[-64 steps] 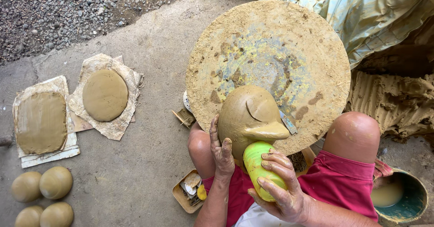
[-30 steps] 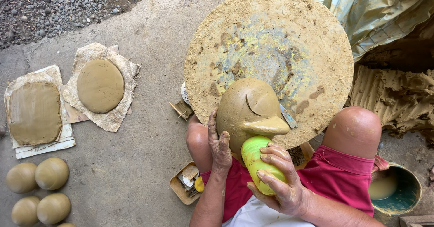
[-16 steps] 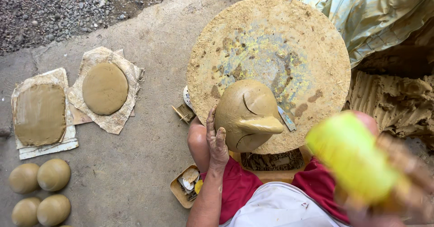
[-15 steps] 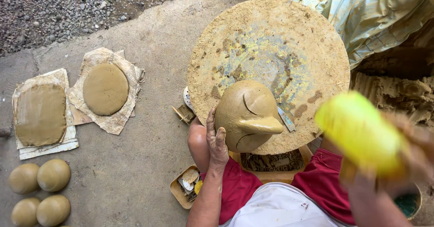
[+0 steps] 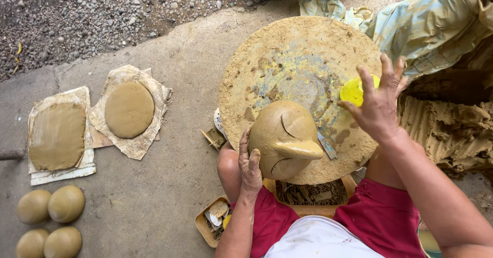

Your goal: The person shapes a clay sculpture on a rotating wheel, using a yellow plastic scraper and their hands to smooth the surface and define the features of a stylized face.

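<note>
A rounded clay piece (image 5: 284, 139) with a beak-like spout rests on the near edge of a round, clay-smeared turntable (image 5: 287, 57). My left hand (image 5: 249, 163) lies flat against the piece's left side. Over the turntable's right edge, my right hand (image 5: 377, 103) grips a yellow-green sponge (image 5: 353, 90); only part of the sponge shows behind the fingers. A small blade tool (image 5: 326, 146) lies on the turntable beside the spout.
Two flat clay slabs on paper (image 5: 128, 109) (image 5: 57, 135) lie on the concrete at left, with several clay balls (image 5: 65, 203) below them. A small tray of tools (image 5: 213, 221) sits by my knee. Plastic sheeting (image 5: 436, 21) covers a clay heap (image 5: 452, 129) at right. Gravel lies beyond.
My right hand has lifted the yellow-green sponge from my lap and carried it up and right to the turntable's right edge. My left hand stays on the clay piece.
</note>
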